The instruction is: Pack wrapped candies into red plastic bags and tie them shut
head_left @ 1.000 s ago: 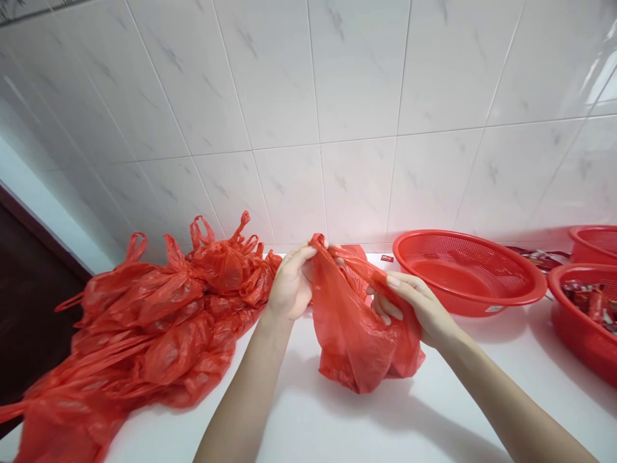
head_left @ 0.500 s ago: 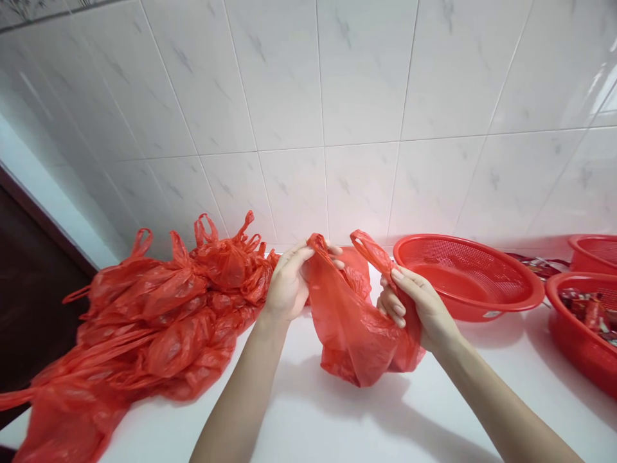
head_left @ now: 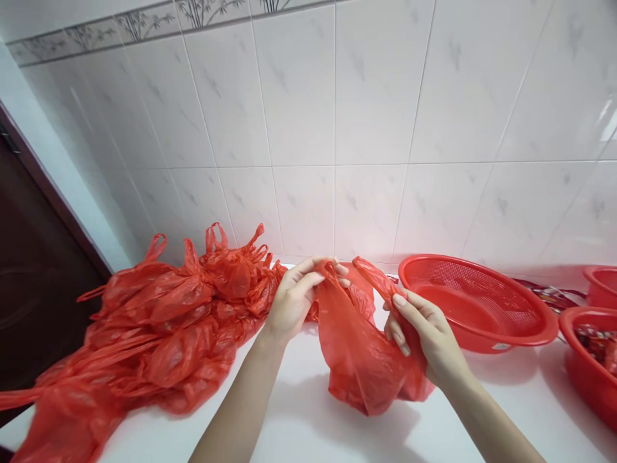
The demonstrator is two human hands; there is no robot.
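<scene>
While the left hand [head_left: 294, 299] pinches one handle of the red plastic bag [head_left: 361, 354] and the right hand [head_left: 424, 331] pinches the other, the bag sags onto the white counter [head_left: 299, 418] between them. Just left lies a heap of tied red bags [head_left: 159, 328]; a red colander [head_left: 477, 302] sits near on the right. Bare counter shows toward the near edge.

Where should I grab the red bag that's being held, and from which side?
Take the red bag by its two handle loops at the top, from above. The left hand and right hand each already pinch one loop; they stand up free, while the full body sags on the counter.
</scene>
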